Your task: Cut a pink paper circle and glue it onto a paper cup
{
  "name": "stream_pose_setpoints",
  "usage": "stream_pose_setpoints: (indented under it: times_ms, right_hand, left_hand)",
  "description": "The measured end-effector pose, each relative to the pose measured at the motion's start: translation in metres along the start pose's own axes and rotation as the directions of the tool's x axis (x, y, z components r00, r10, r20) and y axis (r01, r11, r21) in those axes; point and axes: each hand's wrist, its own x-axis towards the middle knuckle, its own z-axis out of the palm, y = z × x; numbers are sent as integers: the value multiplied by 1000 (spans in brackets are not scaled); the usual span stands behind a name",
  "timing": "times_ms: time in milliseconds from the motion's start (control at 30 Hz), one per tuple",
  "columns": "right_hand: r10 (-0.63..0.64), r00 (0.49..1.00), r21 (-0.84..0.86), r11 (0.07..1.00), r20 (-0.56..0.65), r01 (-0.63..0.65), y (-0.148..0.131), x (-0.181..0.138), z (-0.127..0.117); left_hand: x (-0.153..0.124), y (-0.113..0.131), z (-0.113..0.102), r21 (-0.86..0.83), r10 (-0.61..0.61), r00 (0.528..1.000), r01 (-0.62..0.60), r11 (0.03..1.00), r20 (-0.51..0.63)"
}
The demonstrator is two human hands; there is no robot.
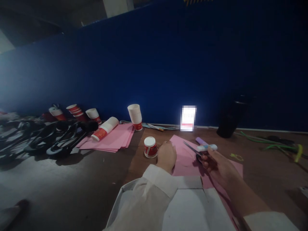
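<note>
My right hand (222, 166) is closed on a pair of scissors (192, 148), whose blades point up and to the left over a pink sheet of paper (181, 160). A white and blue tube (203, 148) is at the thumb of that hand; whether it is gripped too, I cannot tell. A purple stick (201, 141) lies just behind it. My left hand (166, 156) is curled at the sheet's left edge, its fingertips hidden from view. Close to its left side is a short red paper cup piece (150, 150), with its white round end up.
A white open box (187, 205) lies below my forearms. Leftward are stacked cups (135, 115), a cup on its side (106, 128) on pink sheets (120, 138), and black headset-like gear (64, 138). A lit screen (188, 118), dark bottle (228, 120) and green strips (271, 141) stand behind.
</note>
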Motion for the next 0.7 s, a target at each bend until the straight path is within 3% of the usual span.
stream_pose_setpoints:
  times_ms: [200, 700]
  right_hand:
    - [104, 976, 219, 965, 193, -146, -4, -8, 2]
    - [210, 926, 457, 822, 313, -341, -6, -7, -6]
  left_hand:
    - [-1, -1, 1, 33, -54, 998, 53, 998, 12]
    - [2, -4, 9, 115, -107, 994, 108, 987, -19]
